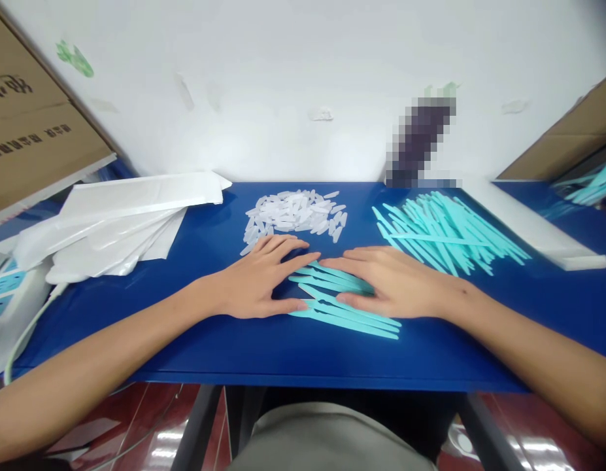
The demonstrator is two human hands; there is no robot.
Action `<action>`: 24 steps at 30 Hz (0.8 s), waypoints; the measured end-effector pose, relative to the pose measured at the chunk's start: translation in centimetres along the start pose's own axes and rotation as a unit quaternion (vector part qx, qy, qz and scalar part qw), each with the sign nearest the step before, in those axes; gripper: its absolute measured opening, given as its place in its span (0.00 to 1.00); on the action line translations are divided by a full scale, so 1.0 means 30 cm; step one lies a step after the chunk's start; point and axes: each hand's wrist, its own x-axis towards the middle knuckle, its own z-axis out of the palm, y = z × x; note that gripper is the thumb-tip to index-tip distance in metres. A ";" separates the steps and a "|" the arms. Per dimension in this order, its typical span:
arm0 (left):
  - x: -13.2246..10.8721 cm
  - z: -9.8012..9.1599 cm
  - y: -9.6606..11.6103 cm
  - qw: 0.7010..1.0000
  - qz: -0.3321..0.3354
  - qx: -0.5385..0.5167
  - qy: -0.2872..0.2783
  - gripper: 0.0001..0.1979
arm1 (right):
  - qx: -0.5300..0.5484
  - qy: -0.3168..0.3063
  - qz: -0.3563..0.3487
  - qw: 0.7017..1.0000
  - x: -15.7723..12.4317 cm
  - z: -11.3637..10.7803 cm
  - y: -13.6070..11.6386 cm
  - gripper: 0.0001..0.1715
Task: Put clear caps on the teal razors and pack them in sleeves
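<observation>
Several slim teal eyebrow razors lie side by side on the blue table in front of me, slightly fanned. My left hand lies palm down at their left ends. Its fingers are spread, and the thumb touches the tip of one lower razor. My right hand rests flat over the upper razors, fingers stretched leftward and the thumb apart; its palm hides their right ends. Just beyond my left fingertips is a heap of small whitish plastic caps. A larger pile of teal razors lies beyond my right hand.
White plastic bags lie at the left, near a power strip with a cable. Cardboard boxes stand at the left and far right. A long white strip lies right of the razor pile. A white wall closes the back.
</observation>
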 end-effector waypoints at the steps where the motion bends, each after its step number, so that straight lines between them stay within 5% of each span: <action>1: -0.001 0.001 -0.001 1.000 -0.001 -0.002 -0.004 0.39 | 0.002 0.000 0.000 1.000 0.000 0.000 0.000 0.34; 18: -0.010 0.000 -0.009 1.000 -0.014 -0.015 -0.021 0.40 | 0.009 0.014 0.014 1.000 0.004 0.015 0.004 0.29; 24: -0.006 0.000 -0.004 0.999 -0.042 -0.010 -0.010 0.31 | 0.023 0.005 0.021 1.000 0.002 0.005 0.000 0.29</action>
